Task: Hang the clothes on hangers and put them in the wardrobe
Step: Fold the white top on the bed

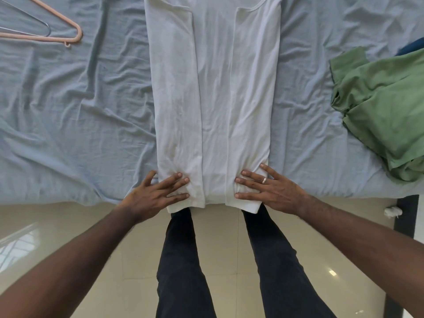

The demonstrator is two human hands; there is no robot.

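White shirt [213, 95] hem under both flat hands.

white shirt [213, 92]: the collar end runs off the top edge; the folded-in side panels cover whatever lies under them, sleeves included.
pink hanger [68, 31]: only one corner and the small end hook show; the rest is cut off by the left and top edges.
wire hanger [43, 25]: only its bent end shows inside the pink one.
green garment [385, 111]: crumpled and cut by the right edge; its kind cannot be told.
dark blue cloth [413, 47]: only a sliver shows behind the green garment.
white scrap [392, 212]: lying on the floor, too small to tell.
feet: hidden under the bed's edge.
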